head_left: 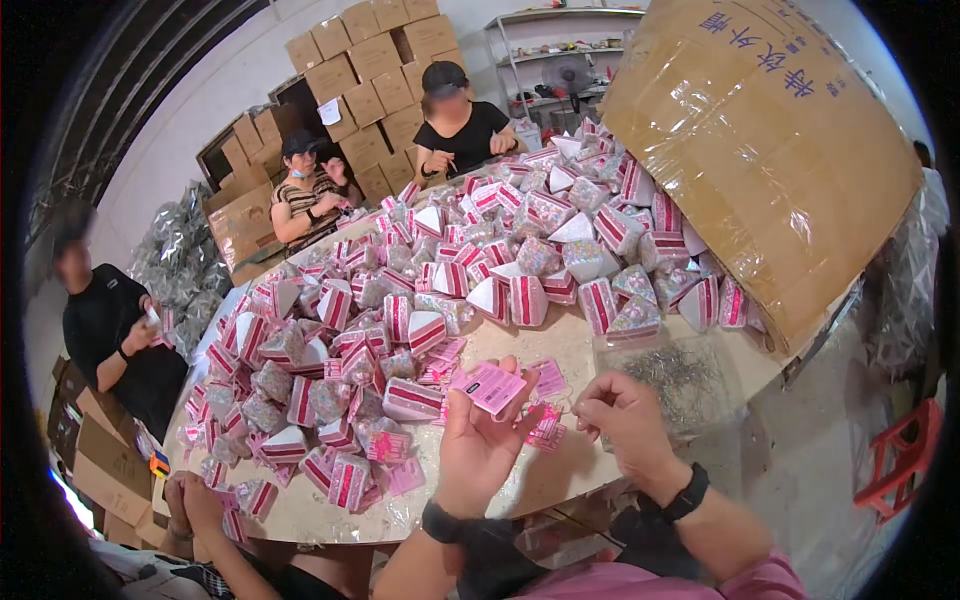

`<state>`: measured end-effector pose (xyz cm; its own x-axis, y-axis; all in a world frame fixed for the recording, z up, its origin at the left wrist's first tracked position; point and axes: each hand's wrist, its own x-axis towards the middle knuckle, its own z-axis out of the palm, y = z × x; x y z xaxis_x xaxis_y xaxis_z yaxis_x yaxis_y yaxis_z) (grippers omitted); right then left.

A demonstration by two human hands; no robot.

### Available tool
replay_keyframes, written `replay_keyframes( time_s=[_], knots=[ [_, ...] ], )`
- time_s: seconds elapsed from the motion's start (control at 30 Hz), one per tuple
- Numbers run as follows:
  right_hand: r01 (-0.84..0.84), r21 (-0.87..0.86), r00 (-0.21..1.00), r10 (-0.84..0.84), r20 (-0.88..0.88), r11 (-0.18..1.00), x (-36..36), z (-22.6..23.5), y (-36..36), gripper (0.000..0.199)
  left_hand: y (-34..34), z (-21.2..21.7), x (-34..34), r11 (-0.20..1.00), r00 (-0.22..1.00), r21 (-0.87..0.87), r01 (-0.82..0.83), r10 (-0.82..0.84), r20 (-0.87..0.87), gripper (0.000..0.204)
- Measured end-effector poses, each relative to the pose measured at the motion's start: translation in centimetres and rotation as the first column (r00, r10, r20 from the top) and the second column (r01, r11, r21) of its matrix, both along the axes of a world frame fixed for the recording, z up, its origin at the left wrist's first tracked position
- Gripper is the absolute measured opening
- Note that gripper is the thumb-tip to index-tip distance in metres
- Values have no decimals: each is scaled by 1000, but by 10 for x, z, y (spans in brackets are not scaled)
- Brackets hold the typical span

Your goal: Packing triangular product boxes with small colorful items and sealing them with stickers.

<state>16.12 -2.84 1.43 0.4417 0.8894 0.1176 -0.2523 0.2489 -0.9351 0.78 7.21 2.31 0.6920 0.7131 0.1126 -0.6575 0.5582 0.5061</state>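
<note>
My left hand (478,440) is palm up over the near edge of the table (560,345), fingers curled loosely around a flat pink card (492,386) with a dark printed patch; the card rests on my fingertips and tilts away from me. My right hand (622,415) hangs just beside it with the fingers bunched and pinched together, but whether they grip anything I cannot tell, since the fingertips face down and hide what is between them. More pink cards (545,425) lie in a loose scatter on the table between and under my two hands, some partly covered by my left fingers.

The tabletop is pale and worn, with a crinkly clear film along its near edge. Beyond my hands spreads a heap of small wedge-shaped packets (420,300), glossy and pink-striped, some with white triangular faces, some with speckled glittery sides. To the right sits a clear plastic tray (680,380) of thin grey metal bits, too fine to make out. A large cardboard box (770,150), taped and shiny, leans over the heap, its far end cut off by the rim. Other people's hands (190,500) work at the table's left edge.
</note>
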Motion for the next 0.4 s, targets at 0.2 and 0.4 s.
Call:
replay_keyframes(
  time_s=[0.2,0.4],
  knots=[
    [-29,8,983,30,-182,1000,-30,-3,10,6,-7,-5,-3,1000,999,16,27,-27,27,50],
    [-120,44,920,128,-371,992,-45,-12,18,10,-9,-16,2,986,981,162,-39,69,-184,63]
  ],
)
